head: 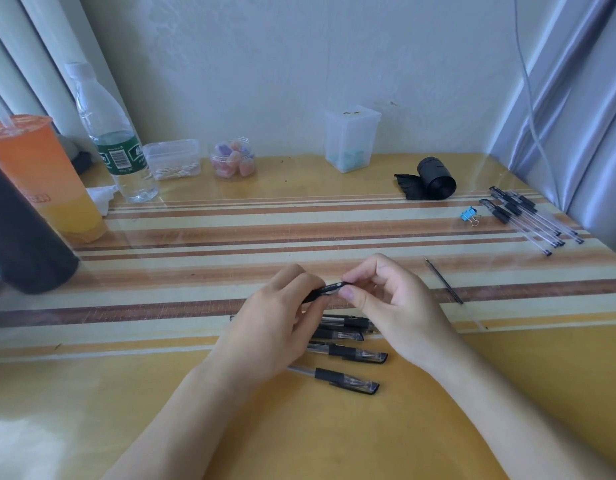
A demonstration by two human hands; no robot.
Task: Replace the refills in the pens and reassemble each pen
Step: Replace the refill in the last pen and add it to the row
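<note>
Both hands hold one black pen (329,289) just above the table's middle. My left hand (282,320) grips its lower barrel, and my right hand (386,299) pinches its upper end between thumb and forefinger. Under my hands lie several capped black gel pens (348,353), partly hidden by my left hand. A thin loose refill (444,282) lies on the table to the right of my right hand. At the far right edge sits another group of several pens (528,216).
A blue binder clip (470,215) and a black roll (434,180) lie at the back right. Along the wall stand a clear box (351,140), a candy jar (233,159), a cotton swab box (173,159) and a water bottle (112,133). An orange drink cup (47,178) and a dark cylinder (19,237) stand at left.
</note>
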